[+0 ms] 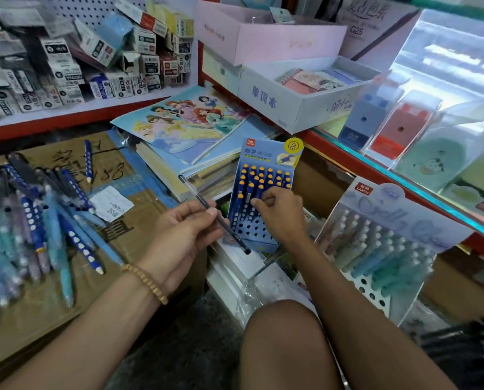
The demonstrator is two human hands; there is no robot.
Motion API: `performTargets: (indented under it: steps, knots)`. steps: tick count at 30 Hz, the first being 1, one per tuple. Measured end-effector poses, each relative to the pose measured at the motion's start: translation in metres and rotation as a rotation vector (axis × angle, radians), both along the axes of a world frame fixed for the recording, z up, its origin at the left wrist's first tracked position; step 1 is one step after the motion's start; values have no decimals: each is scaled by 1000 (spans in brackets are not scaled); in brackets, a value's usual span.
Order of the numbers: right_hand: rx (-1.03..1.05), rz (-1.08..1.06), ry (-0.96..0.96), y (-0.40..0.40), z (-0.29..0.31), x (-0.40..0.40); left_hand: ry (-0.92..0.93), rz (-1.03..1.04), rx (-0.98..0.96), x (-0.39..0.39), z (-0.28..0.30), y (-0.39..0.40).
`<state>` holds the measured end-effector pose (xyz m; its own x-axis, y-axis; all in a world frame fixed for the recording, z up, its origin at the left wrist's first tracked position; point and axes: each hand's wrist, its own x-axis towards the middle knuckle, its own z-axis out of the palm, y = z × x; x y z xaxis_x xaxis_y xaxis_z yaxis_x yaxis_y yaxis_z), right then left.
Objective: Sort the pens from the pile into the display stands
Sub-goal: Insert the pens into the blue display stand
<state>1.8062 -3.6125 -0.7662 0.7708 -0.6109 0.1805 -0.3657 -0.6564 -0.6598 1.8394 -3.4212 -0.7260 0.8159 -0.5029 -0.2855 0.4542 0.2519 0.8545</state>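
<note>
Left hand (pixel 183 235) pinches a dark pen (pixel 207 209), right hand (pixel 280 213) grips a blue pen (pixel 259 194) seated in the blue display stand (pixel 263 232). Pen pile (pixel 38 220) sits on cardboard (pixel 139 220) at left.

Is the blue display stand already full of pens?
No, the blue display stand has empty holes in its lower rows below the right hand.

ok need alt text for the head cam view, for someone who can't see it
Seen from above, a person's right hand sets a pen into a blue display stand partly filled with orange-tipped pens, while the left hand holds a dark pen. A pile of blue pens lies on cardboard at left; a second stand holds pastel pens at right.
</note>
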Motion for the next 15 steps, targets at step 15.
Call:
performTargets:
  steps: [15]
  knots:
    - [835,-17,-430,38,93,-138,-40,-32,-143,-53,42,-17]
